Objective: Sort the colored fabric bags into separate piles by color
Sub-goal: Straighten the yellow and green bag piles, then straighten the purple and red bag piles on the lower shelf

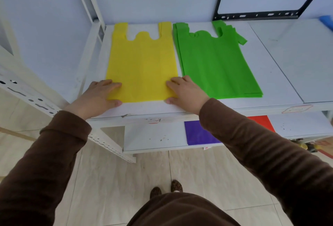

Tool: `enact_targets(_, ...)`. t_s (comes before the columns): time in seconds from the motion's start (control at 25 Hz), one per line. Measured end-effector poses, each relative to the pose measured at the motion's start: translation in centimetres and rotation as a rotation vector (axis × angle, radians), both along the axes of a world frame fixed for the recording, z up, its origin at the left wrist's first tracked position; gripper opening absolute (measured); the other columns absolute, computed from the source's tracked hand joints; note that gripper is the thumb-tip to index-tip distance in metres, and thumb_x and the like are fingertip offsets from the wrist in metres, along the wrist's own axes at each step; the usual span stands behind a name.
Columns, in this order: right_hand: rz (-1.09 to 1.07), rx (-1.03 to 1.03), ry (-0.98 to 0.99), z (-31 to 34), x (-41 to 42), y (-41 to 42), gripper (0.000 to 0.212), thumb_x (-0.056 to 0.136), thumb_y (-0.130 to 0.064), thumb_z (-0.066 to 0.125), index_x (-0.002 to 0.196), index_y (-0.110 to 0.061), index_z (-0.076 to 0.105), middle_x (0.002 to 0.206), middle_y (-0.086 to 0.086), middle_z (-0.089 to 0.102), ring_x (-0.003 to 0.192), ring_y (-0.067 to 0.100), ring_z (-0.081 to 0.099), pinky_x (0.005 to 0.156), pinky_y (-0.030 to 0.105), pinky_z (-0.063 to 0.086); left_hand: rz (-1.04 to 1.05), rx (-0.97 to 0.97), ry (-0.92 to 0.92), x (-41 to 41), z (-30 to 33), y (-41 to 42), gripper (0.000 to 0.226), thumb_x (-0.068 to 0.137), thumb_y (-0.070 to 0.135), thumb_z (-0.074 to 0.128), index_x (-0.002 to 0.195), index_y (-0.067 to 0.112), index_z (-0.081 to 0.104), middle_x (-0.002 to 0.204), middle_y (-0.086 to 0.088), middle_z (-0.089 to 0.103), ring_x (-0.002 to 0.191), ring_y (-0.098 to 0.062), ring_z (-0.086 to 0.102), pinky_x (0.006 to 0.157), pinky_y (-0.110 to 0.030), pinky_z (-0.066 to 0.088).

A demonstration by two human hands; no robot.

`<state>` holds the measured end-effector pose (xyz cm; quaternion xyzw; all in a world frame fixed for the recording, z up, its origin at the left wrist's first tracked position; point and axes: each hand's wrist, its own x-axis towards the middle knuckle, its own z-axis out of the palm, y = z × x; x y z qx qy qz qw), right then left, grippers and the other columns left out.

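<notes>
A yellow fabric bag [142,63] lies flat on the white upper shelf [234,107], handles toward the wall. My left hand [100,96] presses its near left corner with flat fingers, thumb on the shelf below the hem. My right hand [185,90] presses the near right corner the same way. Right beside it lies a stack of green bags [216,65], edges slightly fanned. On the lower shelf [155,135] a purple bag [198,134] and a red bag [261,121] show partly, hidden behind my right sleeve.
A blue fabric edge [327,21] peeks in at the far right of the upper shelf. A black metal frame [270,13] leans against the back wall. White perforated rack posts [100,139] stand at the left. Tiled floor and my shoes lie below.
</notes>
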<state>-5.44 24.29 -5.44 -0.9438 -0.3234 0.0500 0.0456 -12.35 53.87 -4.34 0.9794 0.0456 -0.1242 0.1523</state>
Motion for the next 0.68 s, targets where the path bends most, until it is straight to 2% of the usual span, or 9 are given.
enact_targets(0.12, 0.015, 0.036, 0.017, 0.0, -0.1, -0.5, 0.069, 0.09, -0.053, 0.056, 0.146, -0.017, 0.038, 0.151, 0.011, 0.039, 0.13, 0.035, 0.037, 0.109, 0.046, 0.036, 0.0, 0.04, -0.007, 0.1, 0.4, -0.7, 0.071, 0.088, 0.043, 0.065, 0.15, 0.033, 0.031, 0.159, -0.003, 0.023, 0.144, -0.027, 0.014, 0.117, -0.041, 0.02)
enact_targets(0.2, -0.017, 0.185, 0.015, 1.0, -0.1, -2.2, 0.07, 0.088, -0.052, 0.06, 0.147, -0.019, 0.04, 0.153, 0.008, 0.038, 0.133, 0.032, 0.035, 0.111, 0.045, 0.034, -0.028, -0.013, -0.081, 0.2, 0.9, -2.6, 0.07, 0.087, 0.04, 0.066, 0.149, 0.033, 0.034, 0.158, -0.001, 0.025, 0.145, -0.023, 0.013, 0.117, -0.04, 0.019)
enact_targets(0.28, -0.054, 0.372, -0.048, 2.4, -0.1, -5.3, 0.057, 0.089, -0.046, 0.062, 0.139, -0.02, 0.052, 0.142, 0.006, 0.052, 0.127, 0.027, 0.044, 0.108, 0.043, 0.038, -0.079, -0.088, -0.209, 0.3, 1.6, -5.6, 0.064, 0.088, 0.035, 0.066, 0.146, 0.032, 0.039, 0.155, 0.003, 0.031, 0.142, -0.019, 0.017, 0.115, -0.036, 0.02)
enact_targets(0.4, -0.077, 0.555, -0.2, 3.8, -0.7, -11.5, 0.034, 0.093, -0.039, 0.06, 0.12, -0.019, 0.066, 0.115, 0.003, 0.066, 0.107, 0.022, 0.055, 0.094, 0.042, 0.045, -0.171, -0.106, -0.443, -0.2, 1.9, -11.3, 0.051, 0.089, 0.029, 0.066, 0.138, 0.026, 0.052, 0.144, 0.001, 0.045, 0.134, -0.022, 0.03, 0.11, -0.031, 0.026)
enact_targets(0.56, -0.02, 0.612, -0.283, 1.9, -2.9, -20.3, 0.017, 0.096, -0.025, 0.061, 0.104, -0.013, 0.071, 0.098, 0.002, 0.067, 0.091, 0.024, 0.057, 0.081, 0.043, 0.046, -0.251, -0.15, -0.654, -2.8, -0.4, -21.2, 0.037, 0.092, 0.023, 0.063, 0.128, 0.018, 0.06, 0.126, -0.002, 0.056, 0.119, -0.025, 0.043, 0.102, -0.03, 0.034)
enact_targets(0.68, 0.119, 0.64, -0.173, -2.5, -4.1, -26.6, 0.014, 0.096, -0.017, 0.061, 0.099, -0.01, 0.072, 0.094, 0.002, 0.069, 0.087, 0.024, 0.061, 0.078, 0.036, 0.05, -0.23, -0.133, -0.76, -5.2, -4.4, -28.3, 0.025, 0.093, 0.018, 0.063, 0.117, 0.01, 0.067, 0.112, -0.006, 0.061, 0.107, -0.026, 0.049, 0.096, -0.031, 0.039)
